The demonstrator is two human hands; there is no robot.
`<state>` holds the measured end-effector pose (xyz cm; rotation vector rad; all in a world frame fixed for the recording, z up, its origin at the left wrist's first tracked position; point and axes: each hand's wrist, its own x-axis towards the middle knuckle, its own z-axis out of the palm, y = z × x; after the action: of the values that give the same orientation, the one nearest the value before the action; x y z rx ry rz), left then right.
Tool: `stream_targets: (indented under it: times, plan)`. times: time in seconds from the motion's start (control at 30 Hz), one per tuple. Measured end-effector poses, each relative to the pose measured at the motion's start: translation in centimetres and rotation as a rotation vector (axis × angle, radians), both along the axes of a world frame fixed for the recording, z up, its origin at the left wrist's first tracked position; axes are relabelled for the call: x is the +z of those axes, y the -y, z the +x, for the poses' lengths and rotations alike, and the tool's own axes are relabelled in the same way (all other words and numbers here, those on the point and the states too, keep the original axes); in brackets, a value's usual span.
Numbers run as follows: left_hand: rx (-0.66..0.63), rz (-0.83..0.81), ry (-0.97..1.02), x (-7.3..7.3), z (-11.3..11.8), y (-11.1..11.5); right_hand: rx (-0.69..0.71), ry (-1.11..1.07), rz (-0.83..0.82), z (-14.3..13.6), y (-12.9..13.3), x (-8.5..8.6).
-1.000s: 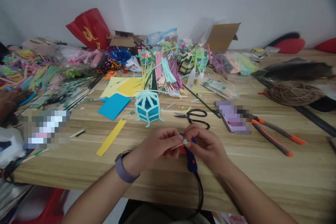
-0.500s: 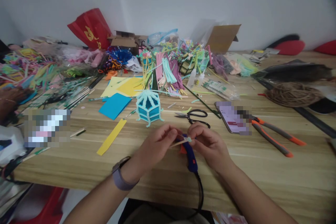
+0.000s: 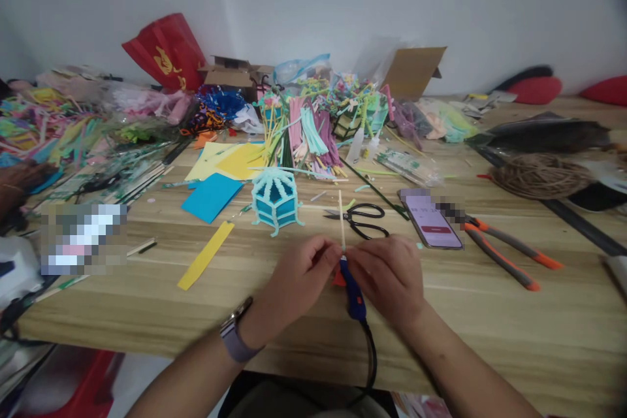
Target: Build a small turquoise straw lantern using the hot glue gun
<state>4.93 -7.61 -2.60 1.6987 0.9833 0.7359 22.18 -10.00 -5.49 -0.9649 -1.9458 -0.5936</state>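
My left hand (image 3: 311,274) and my right hand (image 3: 386,277) meet fingertip to fingertip above the table, both pinched closed at the lower end of a thin wooden stick (image 3: 341,219). The stick stands up, away from me. Just below the fingers lies a blue glue gun (image 3: 356,300) with a red-orange trigger and a black cord. Black-handled scissors (image 3: 365,212) rest beyond my right hand, and a small mint scrap (image 3: 419,245) is beside it. A mint-and-blue lantern-shaped craft (image 3: 275,202) stands beyond my left hand.
Left lie a yellow strip (image 3: 206,255), blue paper (image 3: 212,198) and yellow sheets (image 3: 235,160). A phone (image 3: 431,219) and orange-grey pliers (image 3: 509,251) lie right. Bundled pipe cleaners (image 3: 313,134) and glue bottles (image 3: 357,144) are behind. Another person's hand (image 3: 19,183) is far left.
The stick has swung from slanting sideways to pointing away from me. My hands have drawn closer together. A mint piece formerly at the stick's end by my right fingers no longer shows there.
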Motion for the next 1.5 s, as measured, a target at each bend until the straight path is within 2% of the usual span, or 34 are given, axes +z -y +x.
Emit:
stream_targets:
  times: [0.13,0.33,0.4,0.47,0.63,0.8,0.97,1.1,1.23,1.37,1.5]
  plan:
    - [0.041,-0.072,-0.006,0.0,0.0,-0.4,-0.019,0.048,0.008,-0.3,-0.1,-0.4]
    - [0.043,-0.253,0.117,-0.5,-0.2,-1.7,-0.023,0.101,-0.029,-0.6,-0.5,-0.7]
    - [0.051,-0.253,0.094,-0.8,-0.3,-2.1,-0.054,0.090,-0.063,-0.6,-0.7,-0.8]
    - [0.088,-0.174,0.011,-1.1,-0.3,-2.3,-0.081,0.066,-0.092,-0.4,-0.9,-0.9]
    - [0.174,0.161,-0.303,-1.2,0.0,-2.2,-0.107,0.109,-0.120,-0.3,-1.1,-1.3]
    - [0.045,0.428,-0.678,-1.5,0.5,-1.7,-0.141,0.131,-0.039,-0.5,-1.2,-2.0]
    - [-0.060,0.555,-0.923,-1.2,0.8,-1.3,-0.063,0.122,-0.133,-0.5,-1.4,-2.6]
    - [-0.100,0.608,-1.000,-0.8,1.0,-1.0,-0.017,0.056,-0.185,-0.5,-1.6,-2.3]
    - [-0.110,0.703,-0.997,-1.2,0.9,-0.9,-0.014,-0.002,-0.233,-0.6,-1.5,-1.8]
    - [-0.123,0.808,-0.987,-2.0,0.7,-1.0,-0.063,-0.058,-0.365,-0.6,-1.2,-1.6]
    - [-0.155,0.914,-0.966,-2.4,0.6,-0.8,-0.033,-0.204,-0.515,-0.5,-1.2,-1.7]
